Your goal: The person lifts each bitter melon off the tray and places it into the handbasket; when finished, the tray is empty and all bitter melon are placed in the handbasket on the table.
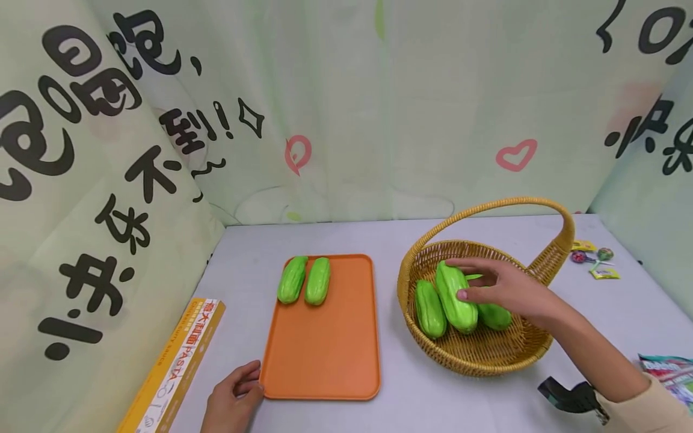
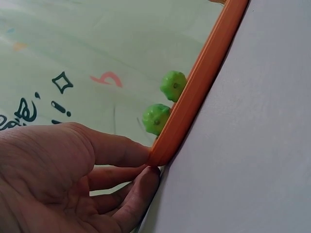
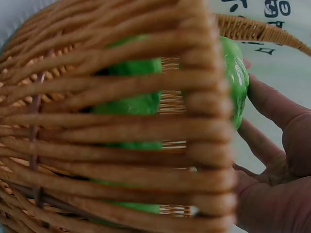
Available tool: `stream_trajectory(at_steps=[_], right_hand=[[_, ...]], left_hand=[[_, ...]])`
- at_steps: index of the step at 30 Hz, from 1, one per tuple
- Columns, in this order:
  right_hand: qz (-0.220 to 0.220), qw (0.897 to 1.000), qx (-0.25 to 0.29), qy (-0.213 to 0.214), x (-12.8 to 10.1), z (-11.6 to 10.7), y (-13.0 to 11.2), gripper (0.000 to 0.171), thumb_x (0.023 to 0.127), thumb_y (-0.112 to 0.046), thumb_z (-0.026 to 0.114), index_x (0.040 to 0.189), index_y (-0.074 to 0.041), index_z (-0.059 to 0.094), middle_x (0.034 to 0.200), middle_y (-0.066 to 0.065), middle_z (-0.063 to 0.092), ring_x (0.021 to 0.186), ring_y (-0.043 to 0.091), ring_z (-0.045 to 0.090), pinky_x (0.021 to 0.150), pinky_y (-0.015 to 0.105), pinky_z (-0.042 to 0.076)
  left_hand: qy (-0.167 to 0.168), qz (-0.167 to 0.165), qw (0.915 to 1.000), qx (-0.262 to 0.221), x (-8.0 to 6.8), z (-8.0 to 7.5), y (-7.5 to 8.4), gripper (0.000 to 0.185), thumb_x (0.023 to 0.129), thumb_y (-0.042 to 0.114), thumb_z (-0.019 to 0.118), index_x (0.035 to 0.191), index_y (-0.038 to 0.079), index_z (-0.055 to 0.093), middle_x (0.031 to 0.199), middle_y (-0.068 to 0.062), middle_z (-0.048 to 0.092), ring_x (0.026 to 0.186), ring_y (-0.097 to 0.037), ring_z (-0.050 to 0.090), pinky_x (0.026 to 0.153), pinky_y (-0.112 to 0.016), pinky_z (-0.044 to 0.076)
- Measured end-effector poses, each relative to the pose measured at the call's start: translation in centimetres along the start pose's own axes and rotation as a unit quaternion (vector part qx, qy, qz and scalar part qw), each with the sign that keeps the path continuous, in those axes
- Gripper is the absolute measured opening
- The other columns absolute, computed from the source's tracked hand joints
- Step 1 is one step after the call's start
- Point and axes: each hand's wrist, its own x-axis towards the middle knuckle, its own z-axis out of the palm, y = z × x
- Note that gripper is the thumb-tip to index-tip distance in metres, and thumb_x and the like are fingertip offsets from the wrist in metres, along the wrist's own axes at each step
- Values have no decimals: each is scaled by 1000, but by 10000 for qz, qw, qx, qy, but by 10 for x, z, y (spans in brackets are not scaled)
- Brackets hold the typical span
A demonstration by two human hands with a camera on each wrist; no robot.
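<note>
In the head view my right hand (image 1: 503,288) reaches into a wicker basket (image 1: 487,367) and holds a ribbed, light-green squash (image 1: 455,297) between thumb and fingers. That squash leans over others in the basket, one of them a squash (image 1: 430,310) at its left. The right wrist view has the basket rim (image 3: 209,121) covering much of the squashes, with the right hand (image 3: 277,150) behind it. My left hand (image 1: 234,397) pinches the near left corner of an orange tray (image 1: 325,349) by its edge. Two squashes (image 1: 291,279) lie side by side at the tray's far left.
A long yellow pasta box (image 1: 173,367) lies left of the tray. Lollipops and small yellow packets (image 1: 603,273) are right of the basket, whose tall handle (image 1: 509,202) arches over it. A colourful package (image 1: 668,376) sits at the right edge. Printed curtains surround the table.
</note>
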Motion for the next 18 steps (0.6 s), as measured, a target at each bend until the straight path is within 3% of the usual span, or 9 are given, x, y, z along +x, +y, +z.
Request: stream_trajectory(at_steps=[7,18], right_hand=[[-33,9996,249,-157,12,1,14,59,89,-28,75,143,-17,53,144,20,45,117,38,56,85,38,53],[-6,9997,-34,-251,18,2,20,60,88,-30,75,143,-16,54,145,18,46,125,43,49,89,42,52]], left_hand=[[-17,-50,10000,36,0,0,1,47,85,9,69,129,-2,61,110,-6,67,94,-18,63,76,-26,51],[-48,-124,9999,62,0,0,3,47,85,9,69,130,-1,61,110,-5,67,94,-18,62,78,-31,50]])
